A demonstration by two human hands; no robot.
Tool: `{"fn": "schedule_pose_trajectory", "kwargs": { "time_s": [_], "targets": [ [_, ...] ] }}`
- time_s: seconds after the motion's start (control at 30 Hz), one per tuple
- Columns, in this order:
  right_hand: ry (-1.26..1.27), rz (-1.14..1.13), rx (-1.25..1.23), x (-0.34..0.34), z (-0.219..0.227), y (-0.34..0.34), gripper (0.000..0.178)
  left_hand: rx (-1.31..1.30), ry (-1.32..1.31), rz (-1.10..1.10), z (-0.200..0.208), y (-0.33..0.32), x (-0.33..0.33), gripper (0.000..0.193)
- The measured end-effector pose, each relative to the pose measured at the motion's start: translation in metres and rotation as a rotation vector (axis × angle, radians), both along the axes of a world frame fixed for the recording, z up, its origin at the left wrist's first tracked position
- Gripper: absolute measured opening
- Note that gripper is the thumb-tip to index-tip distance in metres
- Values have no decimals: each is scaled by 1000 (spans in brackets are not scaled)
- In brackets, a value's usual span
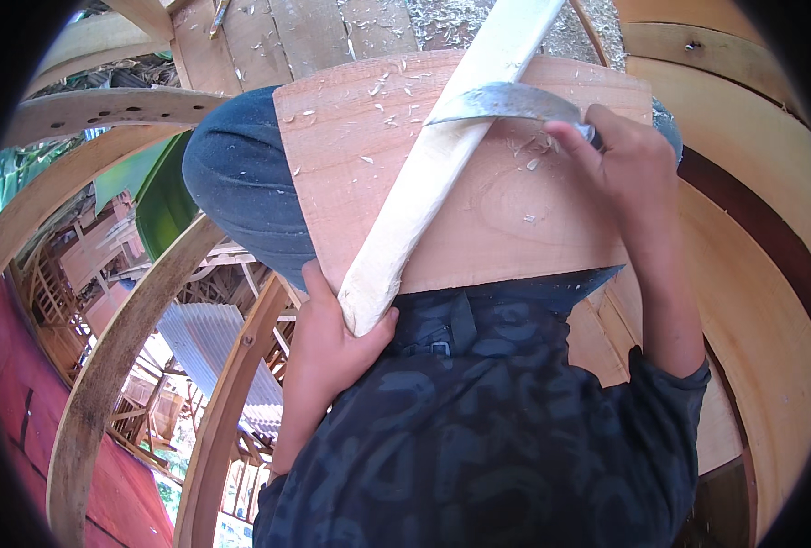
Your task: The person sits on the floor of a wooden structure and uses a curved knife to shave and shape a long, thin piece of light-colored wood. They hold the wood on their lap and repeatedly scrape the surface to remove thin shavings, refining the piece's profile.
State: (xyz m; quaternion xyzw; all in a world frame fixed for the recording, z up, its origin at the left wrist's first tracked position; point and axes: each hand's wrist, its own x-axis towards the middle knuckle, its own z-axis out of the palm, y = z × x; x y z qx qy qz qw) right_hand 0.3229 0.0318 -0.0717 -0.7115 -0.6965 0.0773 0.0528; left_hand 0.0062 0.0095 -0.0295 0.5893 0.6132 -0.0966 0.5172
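Note:
A long pale piece of wood [423, 192] slants across a flat wooden board [515, 215] that lies over my lap. My left hand [332, 329] grips the wood's near end, thumb on one side and fingers on the other. In my right hand [629, 160] is a knife with a broad curved blade [501, 102], its handle mostly hidden by my fingers. The blade lies across the upper half of the pale wood, touching or very close to its surface. Small curled shavings are scattered over the board.
Wooden planks [300, 41] strewn with shavings are beyond the board. Curved wooden ribs [122, 365] stand to my left, with gaps between them showing a corrugated sheet [214, 342] below. Curved planking [743, 274] rises on my right.

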Motion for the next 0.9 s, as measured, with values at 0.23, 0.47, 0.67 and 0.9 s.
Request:
{"fn": "schedule_pose_trajectory", "kwargs": {
  "time_s": [0.23, 0.47, 0.67, 0.9],
  "targets": [
    [-13, -541, -34, 75, -2, 28, 67, 1, -25, 27, -4, -4, 0, 69],
    [130, -289, -130, 27, 29, 4, 63, -6, 136, 107, 3, -13, 9, 69],
    [20, 24, -78, -15, 19, -15, 59, 138, 120, -26, -11, -13, 7, 83],
    [-212, -85, 15, 40, 2, 7, 55, 121, 153, 20, -8, -16, 11, 75]
  ]
}}
